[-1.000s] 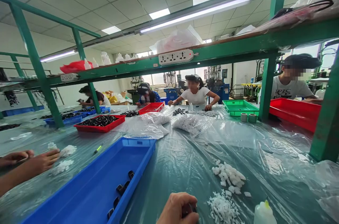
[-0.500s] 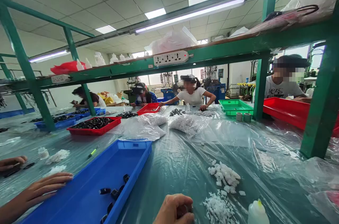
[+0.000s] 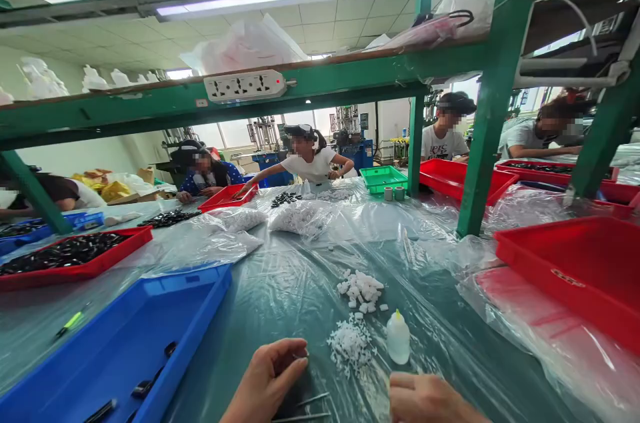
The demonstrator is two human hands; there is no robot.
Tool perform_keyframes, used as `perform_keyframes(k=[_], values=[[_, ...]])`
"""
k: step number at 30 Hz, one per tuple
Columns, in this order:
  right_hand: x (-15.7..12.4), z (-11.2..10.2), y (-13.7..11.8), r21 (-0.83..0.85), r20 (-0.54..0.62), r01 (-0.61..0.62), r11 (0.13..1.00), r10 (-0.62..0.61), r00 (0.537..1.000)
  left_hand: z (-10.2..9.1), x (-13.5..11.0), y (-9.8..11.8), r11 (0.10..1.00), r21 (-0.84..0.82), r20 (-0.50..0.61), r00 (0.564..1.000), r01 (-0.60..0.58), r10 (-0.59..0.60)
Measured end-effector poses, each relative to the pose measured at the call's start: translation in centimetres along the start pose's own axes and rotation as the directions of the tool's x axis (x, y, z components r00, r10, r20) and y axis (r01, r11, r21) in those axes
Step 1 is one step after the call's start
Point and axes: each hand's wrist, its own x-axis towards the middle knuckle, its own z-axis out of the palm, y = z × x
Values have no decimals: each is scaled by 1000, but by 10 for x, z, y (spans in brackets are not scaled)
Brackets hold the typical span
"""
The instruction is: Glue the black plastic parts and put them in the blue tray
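Fingers (image 3: 283, 355) beside blue plastic tray (image 3: 187, 303), black parts (image 3: 143, 388) inside

White plastic pieces (image 3: 351, 345) in two heaps, right at the front!

There's the finer heap just beside an upright squeeze bottle (image 3: 399, 338) with a yellow tip, a chunkier pile (image 3: 360, 290) just above, and thin metal pins (image 3: 303, 406) lying flat by the left hand (image 3: 267, 380), pinched on something too small to tell; the right hand (image 3: 425, 400) sits at the bottom edge.
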Motion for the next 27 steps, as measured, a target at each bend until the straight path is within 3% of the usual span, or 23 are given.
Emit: perform_keyframes(k=[2, 3, 5, 6, 7, 12, 16, 20, 25, 27], values=[[-3, -45, -1, 60, -113, -82, 995, 88, 990, -1, 0, 1, 1000, 28, -8, 1000, -5, 6], [-6, -66, 1, 204, -211, -188, 961, 231, 950, -1, -1, 2, 998, 61, -14, 1000, -14, 15], [-9, -97, 10, 472, -364, -283, 835, 477, 800, -2, -3, 4, 988, 146, -19, 998, -49, 53], [-9, -104, 17, 597, -335, -298, 745, 569, 751, -1, -4, 6, 979, 190, -4, 997, -77, 80], [-7, -106, 25, 641, -312, -303, 705, 600, 736, 0, -4, 9, 967, 226, 14, 993, -115, 114], [13, -69, 56, 791, -103, -340, 509, 659, 745, 35, -1, 30, 910, 277, 72, 951, -310, 302], [20, -48, 57, 877, 1, -315, 363, 655, 756, 79, 11, 57, 946, 222, 47, 972, -237, 232], [18, -53, 48, 924, 73, -285, 255, 613, 787, 106, 25, 76, 949, 192, 79, 968, -249, 238], [10, -62, 35, 938, 116, -273, 212, 550, 827, 119, 31, 83, 931, 160, 97, 944, -328, 316], [8, -60, 29, 927, 109, -274, 257, 516, 850, 122, 32, 84, 925, 163, 79, 939, -343, 334]])
